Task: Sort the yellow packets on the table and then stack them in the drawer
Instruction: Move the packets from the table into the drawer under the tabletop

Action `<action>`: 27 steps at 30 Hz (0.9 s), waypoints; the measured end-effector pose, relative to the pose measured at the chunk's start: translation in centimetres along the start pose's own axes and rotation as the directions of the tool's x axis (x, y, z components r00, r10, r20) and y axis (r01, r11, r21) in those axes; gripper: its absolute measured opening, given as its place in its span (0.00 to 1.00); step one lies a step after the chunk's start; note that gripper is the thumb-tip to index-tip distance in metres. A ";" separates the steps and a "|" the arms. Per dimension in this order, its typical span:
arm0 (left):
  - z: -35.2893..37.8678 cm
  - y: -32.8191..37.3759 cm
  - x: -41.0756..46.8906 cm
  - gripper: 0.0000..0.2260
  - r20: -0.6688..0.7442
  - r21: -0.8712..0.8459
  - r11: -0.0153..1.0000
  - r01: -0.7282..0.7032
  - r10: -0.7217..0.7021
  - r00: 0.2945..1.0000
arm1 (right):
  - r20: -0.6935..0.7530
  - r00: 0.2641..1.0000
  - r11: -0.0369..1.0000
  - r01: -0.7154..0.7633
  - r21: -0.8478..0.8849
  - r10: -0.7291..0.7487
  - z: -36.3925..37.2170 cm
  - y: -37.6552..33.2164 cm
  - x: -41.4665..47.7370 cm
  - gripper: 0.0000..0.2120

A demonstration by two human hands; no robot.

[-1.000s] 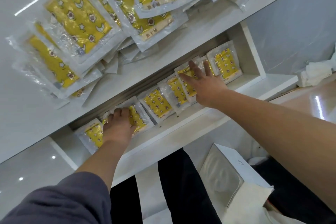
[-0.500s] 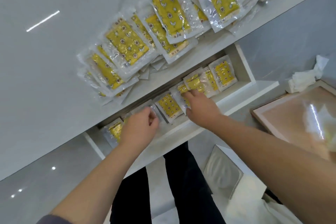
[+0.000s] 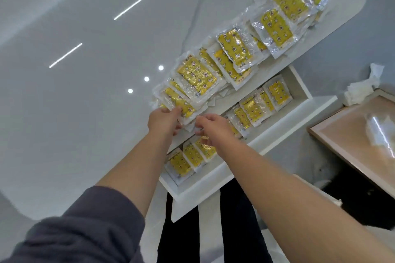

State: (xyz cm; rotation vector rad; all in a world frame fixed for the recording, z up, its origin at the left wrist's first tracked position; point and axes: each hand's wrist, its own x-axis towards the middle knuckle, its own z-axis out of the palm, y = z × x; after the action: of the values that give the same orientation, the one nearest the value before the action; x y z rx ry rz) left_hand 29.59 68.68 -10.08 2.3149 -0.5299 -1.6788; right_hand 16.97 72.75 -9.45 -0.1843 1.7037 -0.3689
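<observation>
White table (image 3: 85, 113) — left hand (image 3: 163, 120) pinches the nearest yellow packet (image 3: 180, 102); right hand (image 3: 211, 126) curled beside it, grip unclear.

The right hand (image 3: 213, 128) hides part of the packet row (image 3: 192, 156) in the drawer (image 3: 213, 179).

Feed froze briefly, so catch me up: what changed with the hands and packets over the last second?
Both hands came out of the drawer and rose to the table edge. The left hand now pinches the nearest table packets; the right hand reaches beside it, grip unclear. Drawer packets and the other table piles stayed put.
</observation>
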 end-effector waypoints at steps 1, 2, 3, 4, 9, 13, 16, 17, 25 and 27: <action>-0.1 -0.1 0.3 0.10 0.006 -0.001 1.000 -0.005 0.005 1.000 | -0.013 1.000 1.000 0.000 0.001 0.000 0.4 -0.1 0.2 0.10; -0.2 -0.2 0.6 0.11 0.015 -0.011 1.000 -0.013 0.013 1.000 | -0.014 1.000 1.000 0.001 0.005 -0.001 0.8 -0.2 0.3 0.11; -0.4 -0.2 0.8 0.11 0.035 -0.024 0.999 -0.027 0.028 0.999 | -0.006 1.000 1.000 -0.003 0.022 0.003 1.1 -0.2 0.4 0.12; -0.5 -0.4 1.0 0.12 0.059 -0.036 0.998 -0.049 0.051 0.997 | 0.006 1.000 0.999 -0.009 0.044 0.009 1.3 -0.3 0.5 0.12; -2.7 -1.2 0.7 0.05 0.148 -0.099 0.987 -0.129 0.143 0.979 | 0.136 0.990 0.968 -0.067 0.242 0.034 1.0 -0.1 0.4 0.10; -6.3 -2.5 -1.1 0.13 0.232 0.030 0.988 -0.149 0.138 0.963 | 0.333 0.943 0.960 -0.122 0.253 0.032 0.0 1.1 -0.3 0.14; -7.9 -3.4 -2.2 0.11 0.339 0.125 0.977 -0.172 0.121 0.933 | 0.431 0.901 0.982 -0.121 0.147 0.046 0.0 2.0 -1.0 0.16; -8.1 -3.6 -2.5 0.11 0.363 0.149 0.971 -0.186 0.122 0.924 | 0.430 0.901 0.986 -0.118 0.114 0.059 0.0 2.2 -1.1 0.17; -5.3 -1.9 -1.5 0.07 0.453 0.128 0.982 -0.140 0.067 0.889 | 0.339 0.941 0.991 -0.063 0.116 0.020 -2.7 2.4 -0.5 0.10; -4.3 -1.2 -1.6 0.04 0.518 0.150 0.979 -0.135 0.039 0.855 | 0.376 0.926 0.993 -0.063 0.102 0.020 -3.6 2.3 -0.4 0.10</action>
State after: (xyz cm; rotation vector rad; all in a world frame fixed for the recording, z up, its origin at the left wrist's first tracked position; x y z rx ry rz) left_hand 33.45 70.36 -7.83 1.8882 -0.9080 -2.2928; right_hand 13.71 75.51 -9.41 -0.1263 1.3033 -0.3709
